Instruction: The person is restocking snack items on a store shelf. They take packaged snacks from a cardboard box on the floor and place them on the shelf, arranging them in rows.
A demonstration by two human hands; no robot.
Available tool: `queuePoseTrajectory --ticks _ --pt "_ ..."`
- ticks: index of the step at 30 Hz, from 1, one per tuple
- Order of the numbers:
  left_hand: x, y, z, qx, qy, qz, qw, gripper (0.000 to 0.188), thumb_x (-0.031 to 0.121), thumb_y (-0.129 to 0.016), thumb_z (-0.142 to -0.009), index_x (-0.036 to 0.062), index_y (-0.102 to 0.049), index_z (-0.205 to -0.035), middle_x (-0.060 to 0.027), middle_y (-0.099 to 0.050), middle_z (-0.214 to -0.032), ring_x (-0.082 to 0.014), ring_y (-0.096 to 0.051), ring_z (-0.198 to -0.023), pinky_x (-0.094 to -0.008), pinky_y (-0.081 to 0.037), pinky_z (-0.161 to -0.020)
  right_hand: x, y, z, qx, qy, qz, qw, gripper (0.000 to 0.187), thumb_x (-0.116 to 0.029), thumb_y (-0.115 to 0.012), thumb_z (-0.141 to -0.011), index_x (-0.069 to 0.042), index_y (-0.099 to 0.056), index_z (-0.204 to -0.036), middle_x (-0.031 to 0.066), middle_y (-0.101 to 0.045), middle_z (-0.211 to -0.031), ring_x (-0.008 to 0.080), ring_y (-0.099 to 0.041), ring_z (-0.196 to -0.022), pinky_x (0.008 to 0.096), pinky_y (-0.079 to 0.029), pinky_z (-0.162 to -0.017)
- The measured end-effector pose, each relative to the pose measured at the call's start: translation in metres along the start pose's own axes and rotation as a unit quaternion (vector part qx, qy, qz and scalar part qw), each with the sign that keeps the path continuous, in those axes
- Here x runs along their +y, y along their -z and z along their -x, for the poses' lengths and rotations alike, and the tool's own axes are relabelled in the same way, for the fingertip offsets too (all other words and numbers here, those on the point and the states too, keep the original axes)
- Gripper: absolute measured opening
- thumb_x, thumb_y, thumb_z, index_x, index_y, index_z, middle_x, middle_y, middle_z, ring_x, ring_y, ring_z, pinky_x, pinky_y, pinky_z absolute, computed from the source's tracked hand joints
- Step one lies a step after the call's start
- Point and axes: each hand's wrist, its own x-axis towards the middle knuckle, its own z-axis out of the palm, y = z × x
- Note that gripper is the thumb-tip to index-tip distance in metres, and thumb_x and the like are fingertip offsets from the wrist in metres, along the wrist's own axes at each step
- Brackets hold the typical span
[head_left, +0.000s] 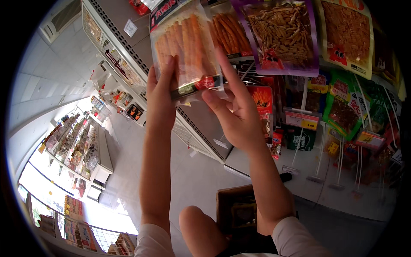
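Note:
A clear snack bag [186,49] of long orange-brown sticks, with a dark, red and green band along its lower edge, is held up in front of a display of hanging packets. My left hand [162,92] grips its lower left, thumb across the front and fingers behind. At the lower right corner, my right hand [237,113] holds the bag with the thumb at the bottom edge and the index finger up along the side. Just behind it hangs a similar packet of sticks [229,32], and to its right a purple-edged packet [282,34] of brown strips.
A yellow-edged packet [346,36] and a green packet [346,103] hang further right on metal hooks with price tags [301,119]. Below my right arm stands an open cardboard box [222,205] beside my knee. Stocked shelves [79,145] line the aisle at left.

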Motion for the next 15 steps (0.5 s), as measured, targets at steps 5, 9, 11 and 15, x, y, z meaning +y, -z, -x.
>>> queuePoseTrajectory --ticks 5,9,11,15 --pt "0.006 -0.003 -0.003 -0.034 -0.013 0.007 0.999 0.046 0.031 -0.068 -0.098 -0.002 -0.053 -0.126 -0.011 -0.067 -0.115 -0.0181 -0.069 -0.103 -0.0327 -0.058 -0.087 0.004 -0.005 -0.004 0.057 0.063 0.023 0.996 0.067 -0.025 -0.072 -0.096 -0.02 -0.041 -0.156 0.0087 -0.063 -0.132 0.0123 -0.061 -0.09 0.0261 -0.054 -0.075" --pt "0.009 -0.009 -0.001 -0.024 -0.013 0.014 1.0 0.045 0.032 -0.067 -0.098 -0.0023 -0.054 -0.124 -0.0119 -0.068 -0.114 -0.0175 -0.07 -0.1 -0.0312 -0.059 -0.083 0.008 -0.006 -0.005 0.08 0.092 0.036 0.992 0.067 -0.025 -0.072 -0.095 -0.019 -0.043 -0.155 0.0119 -0.059 -0.142 0.0123 -0.065 -0.09 0.0252 -0.054 -0.071" --pt "0.007 -0.007 -0.001 -0.031 -0.001 0.017 0.999 0.046 0.033 -0.067 -0.098 -0.0024 -0.054 -0.124 -0.0117 -0.068 -0.114 -0.0173 -0.07 -0.1 -0.0312 -0.059 -0.083 0.006 -0.005 -0.004 0.078 0.074 0.024 0.994 0.066 -0.024 -0.072 -0.095 -0.017 -0.043 -0.154 0.0126 -0.059 -0.142 0.0119 -0.067 -0.09 0.0242 -0.053 -0.069" --pt "0.007 -0.011 0.001 -0.042 0.02 0.015 0.999 0.046 0.034 -0.068 -0.098 -0.0027 -0.054 -0.124 -0.0115 -0.068 -0.115 -0.0174 -0.07 -0.103 -0.0327 -0.058 -0.086 0.002 0.002 -0.006 0.067 0.048 0.008 0.997 0.065 -0.022 -0.073 -0.095 -0.015 -0.044 -0.153 0.0133 -0.06 -0.141 0.0116 -0.07 -0.089 0.023 -0.053 -0.068"
